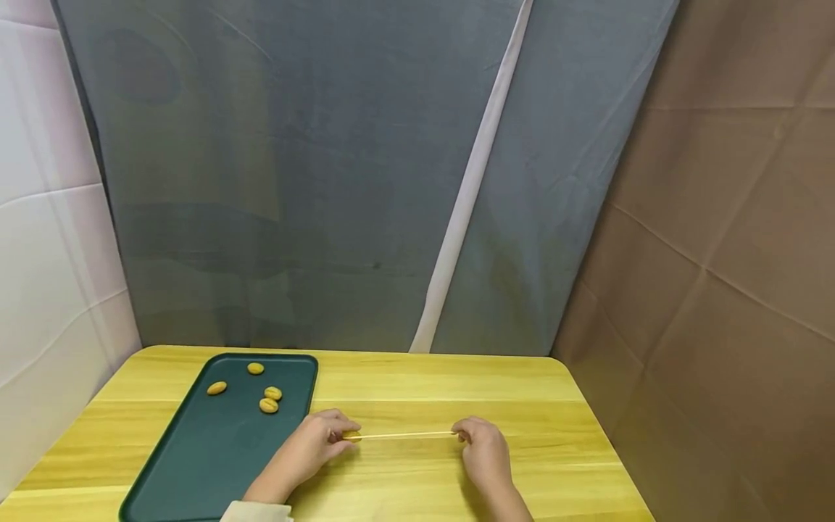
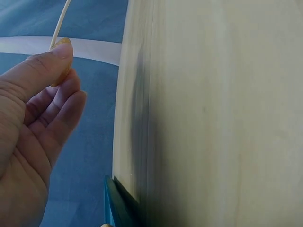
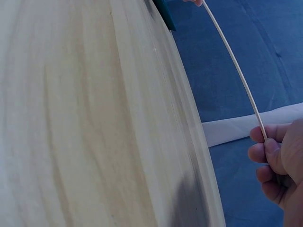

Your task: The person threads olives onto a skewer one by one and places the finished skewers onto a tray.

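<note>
A thin pale stick [image 1: 407, 436] is held level above the table between both hands. My left hand [image 1: 303, 453] pinches a small yellow-brown oval piece [image 1: 352, 436] at the stick's left end; in the left wrist view, thumb and fingers grip this oval piece [image 2: 65, 71], with the stick [image 2: 60, 21] rising from it. My right hand [image 1: 485, 453] pinches the other end. The right wrist view has the right hand [image 3: 284, 161] with thumb and curled fingers around the stick [image 3: 239, 71], which looks slightly bowed there.
On the left of the wooden table [image 1: 554, 464] lies a dark green tray [image 1: 196, 464]. Several similar oval pieces, one of them near the tray's left edge [image 1: 217, 388], lie in its far half. Grey cloth [image 1: 326, 181] hangs behind the table, brown cloth [image 1: 737, 290] at the right.
</note>
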### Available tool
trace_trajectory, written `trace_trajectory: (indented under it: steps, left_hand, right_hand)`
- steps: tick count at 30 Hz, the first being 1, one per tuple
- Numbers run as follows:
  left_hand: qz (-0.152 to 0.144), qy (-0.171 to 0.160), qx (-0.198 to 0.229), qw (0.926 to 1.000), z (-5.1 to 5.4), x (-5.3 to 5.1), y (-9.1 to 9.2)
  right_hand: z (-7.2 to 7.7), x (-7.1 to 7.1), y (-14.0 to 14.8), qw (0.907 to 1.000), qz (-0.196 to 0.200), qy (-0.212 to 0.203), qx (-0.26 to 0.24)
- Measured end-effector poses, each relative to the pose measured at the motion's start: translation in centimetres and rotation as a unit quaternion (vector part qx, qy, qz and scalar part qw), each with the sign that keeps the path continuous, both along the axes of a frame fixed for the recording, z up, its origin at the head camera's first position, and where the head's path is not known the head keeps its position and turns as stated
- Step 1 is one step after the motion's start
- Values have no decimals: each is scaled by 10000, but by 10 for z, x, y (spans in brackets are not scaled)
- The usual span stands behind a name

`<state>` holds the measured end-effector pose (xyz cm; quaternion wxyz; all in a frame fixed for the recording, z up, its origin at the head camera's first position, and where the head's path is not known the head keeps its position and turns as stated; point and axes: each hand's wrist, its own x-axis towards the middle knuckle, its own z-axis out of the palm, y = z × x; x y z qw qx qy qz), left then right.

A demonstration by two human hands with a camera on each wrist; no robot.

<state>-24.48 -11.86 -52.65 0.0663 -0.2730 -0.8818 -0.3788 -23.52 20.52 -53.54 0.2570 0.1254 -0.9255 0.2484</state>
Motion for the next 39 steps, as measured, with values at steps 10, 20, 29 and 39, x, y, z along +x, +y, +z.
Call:
trace_trajectory:
  steps: [10,20,29,39]
  left_hand:
    - [39,3,-105,9999,-3,2,2]
    - [24,16,-94,10000,-3,3,1]
    - [-127,32,-100,9999,-7,3,2]
    - [-72,-76,-245,9996,-1,6,3]
  right_hand:
    - [-3,2,-2,9997,-53,189,138]
    - [-3,3,-9,9987,18,469,196]
    - [-6,6,-13,9987,19,450,241]
    - [-4,7,-18,9989,32,363,303]
